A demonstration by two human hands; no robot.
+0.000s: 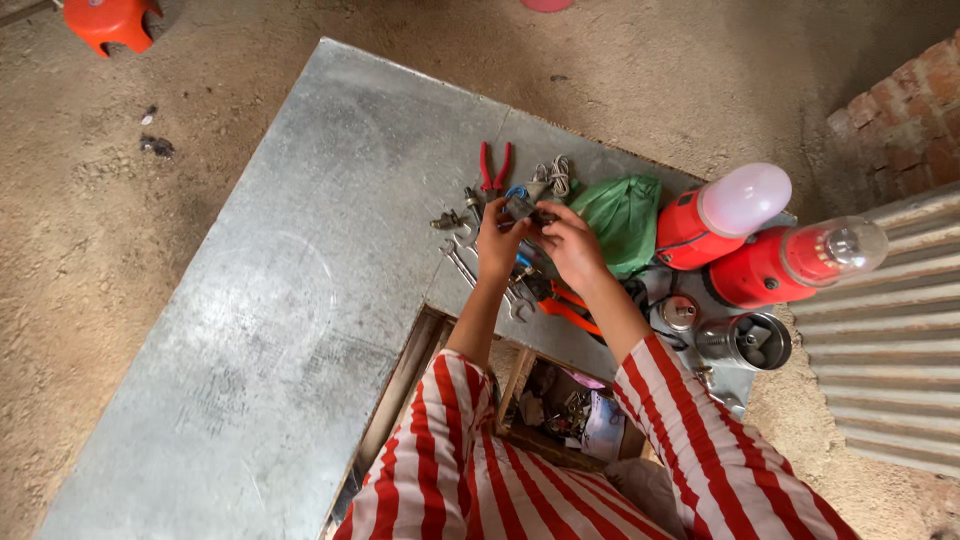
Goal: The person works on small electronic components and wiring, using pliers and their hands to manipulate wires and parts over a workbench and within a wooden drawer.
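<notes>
- An orange plastic stool (pixel 112 22) stands on the dirt floor at the far left, well apart from the work.
- The metal-topped table (pixel 300 300) is bare across its left half; the tools cluster toward its right side.
- A row of spanners (pixel 462 262) lies just left of the hands, with red-handled pliers (pixel 493 166) beyond them.
- The left hand (pixel 500 240) and right hand (pixel 568 240) are drawn together above the table, both pinching a small dark part (pixel 524 208) between their fingertips; it is too small to tell what kind, perhaps a fitting or clip.
- The step in hand looks like fine fitting or inspecting of that part, held just above the tool pile; any next move would call for a steady two-handed grip and close fingertip control.
- Orange-handled cutters (pixel 570 305) lie under the right forearm, close enough to be knocked.
- A green cloth bag (pixel 622 215) sits just beyond the right hand.
- Two red lamps (pixel 740 235) with domed bulbs lie on their sides at the table's right edge, beside a metal cup (pixel 755 342), crowding that side.
</notes>
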